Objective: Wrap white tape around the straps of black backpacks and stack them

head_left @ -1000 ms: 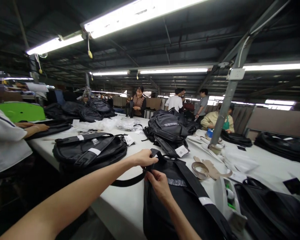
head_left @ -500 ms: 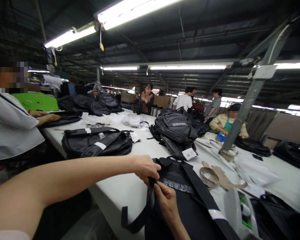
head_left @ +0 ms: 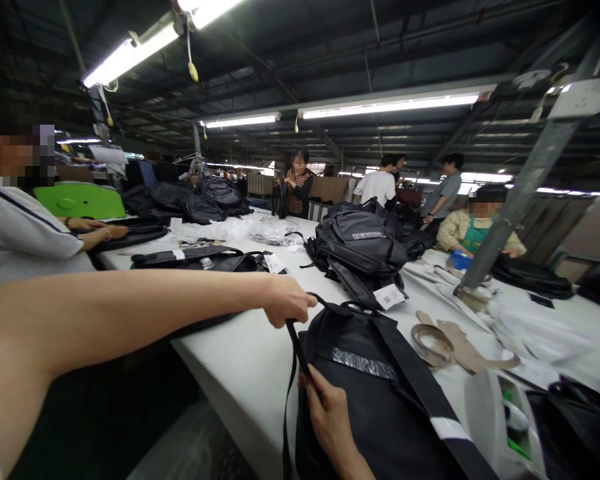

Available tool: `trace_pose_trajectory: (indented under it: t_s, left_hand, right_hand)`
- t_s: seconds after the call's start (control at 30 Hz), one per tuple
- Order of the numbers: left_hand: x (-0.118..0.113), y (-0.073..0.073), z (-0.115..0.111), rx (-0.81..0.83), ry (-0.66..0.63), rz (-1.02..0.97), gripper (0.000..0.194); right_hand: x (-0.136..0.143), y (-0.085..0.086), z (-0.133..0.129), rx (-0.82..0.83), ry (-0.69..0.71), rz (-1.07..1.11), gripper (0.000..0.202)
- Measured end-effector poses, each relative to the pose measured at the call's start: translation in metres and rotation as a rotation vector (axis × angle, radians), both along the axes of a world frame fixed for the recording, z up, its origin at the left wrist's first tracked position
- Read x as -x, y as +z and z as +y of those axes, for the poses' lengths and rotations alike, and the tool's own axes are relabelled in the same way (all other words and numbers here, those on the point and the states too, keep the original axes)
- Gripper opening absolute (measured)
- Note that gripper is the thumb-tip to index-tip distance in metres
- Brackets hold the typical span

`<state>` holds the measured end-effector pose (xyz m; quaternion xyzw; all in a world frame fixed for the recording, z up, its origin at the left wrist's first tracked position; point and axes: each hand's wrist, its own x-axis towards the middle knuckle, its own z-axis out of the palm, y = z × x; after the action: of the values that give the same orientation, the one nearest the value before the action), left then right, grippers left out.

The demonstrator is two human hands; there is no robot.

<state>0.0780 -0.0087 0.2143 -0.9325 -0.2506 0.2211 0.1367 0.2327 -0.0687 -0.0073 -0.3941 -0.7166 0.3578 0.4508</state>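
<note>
A black backpack (head_left: 365,413) lies near the table's front edge, with a shiny strip across it and a white band round one strap. My left hand (head_left: 290,301) is closed on a narrow black strap (head_left: 297,347) beside the top left of the backpack. Lower down, my right hand (head_left: 330,407) pinches the same strap at the backpack's left side. The strap runs taut between the two hands, and a loose length hangs beyond the table edge.
Behind are a tagged backpack pile (head_left: 363,240) and another black bag (head_left: 205,257), partly behind my left arm. Brown strips (head_left: 450,347) and a white container (head_left: 500,420) lie right, near a slanting post (head_left: 520,200). A person (head_left: 25,233) works at the left.
My hands have moved apart, my left hand going up and left. A length of strap now stretches between them. The camera view has shifted slightly.
</note>
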Motion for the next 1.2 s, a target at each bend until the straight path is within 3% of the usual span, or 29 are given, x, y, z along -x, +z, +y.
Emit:
trace_pose_trajectory:
  t_s: [0.13, 0.3, 0.57, 0.73, 0.9, 0.97, 1.03, 1.13, 1.2]
  left_hand:
    - [0.004, 0.020, 0.005, -0.003, -0.029, 0.036, 0.023]
    - [0.010, 0.034, 0.014, 0.027, -0.011, -0.055, 0.028]
    - [0.010, 0.063, 0.019, 0.009, 0.042, -0.029, 0.026]
    - [0.011, 0.068, 0.022, -0.043, -0.017, -0.052, 0.027]
    - [0.014, 0.070, 0.023, -0.066, -0.088, -0.054, 0.029]
    - [0.014, 0.070, 0.022, -0.051, -0.081, -0.134, 0.031]
    - [0.014, 0.069, 0.021, -0.051, -0.061, -0.223, 0.032]
    - [0.011, 0.063, 0.018, -0.092, -0.081, -0.306, 0.034]
    - [0.007, 0.056, 0.014, -0.164, -0.055, -0.390, 0.034]
  right_hand:
    - [-0.001, -0.007, 0.002, 0.011, 0.007, 0.019, 0.039]
    - [-0.002, -0.011, 0.004, 0.039, 0.010, 0.020, 0.041]
    - [-0.002, -0.012, 0.001, 0.063, 0.031, 0.013, 0.044]
    - [-0.003, -0.018, 0.003, 0.051, 0.058, 0.060, 0.040]
    - [-0.005, -0.016, 0.000, 0.150, 0.107, 0.147, 0.039]
    - [-0.008, -0.004, 0.006, 0.245, 0.136, 0.248, 0.041]
    - [-0.013, 0.019, 0.020, 0.413, 0.125, 0.432, 0.044]
    - [-0.017, 0.074, 0.054, 0.736, 0.171, 0.681, 0.057]
    - [-0.013, 0.116, 0.078, 0.880, 0.316, 0.716, 0.066]
